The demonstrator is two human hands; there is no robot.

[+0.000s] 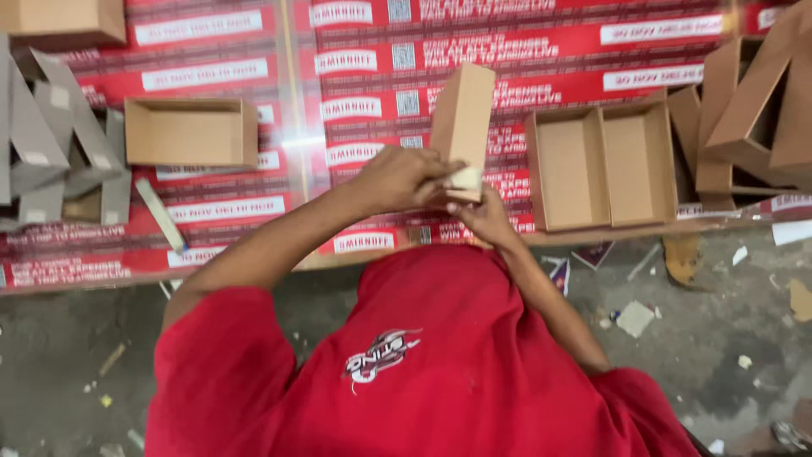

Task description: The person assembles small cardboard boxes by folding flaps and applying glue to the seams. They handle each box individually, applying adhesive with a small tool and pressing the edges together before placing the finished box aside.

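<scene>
Hands meet at the lower end of a tall brown box (463, 118), which stands tilted over the bench (355, 34). Left hand (404, 178) is closed over the box's near edge, fingers pressing a pale strip (466, 178), probably tape or a label, against it. Right hand (484, 216) grips the same end from below, thumb beside the strip.

On the bench's red printed sheet, an open box (190, 131) lies well to the left, and two open boxes (602, 165) sit side by side just right of the hands. More brown boxes (753, 110) are stacked at the far right, and another (63, 21) shows at the top left corner. Grey flat board pieces (51, 144) are heaped at the left edge. Paper scraps (634, 317) litter the floor (744, 305) below.

Progress, as a judgement: several boxes already stand formed; the held one appears mid-assembly, its end being fixed, and the grey pieces remain unused.
</scene>
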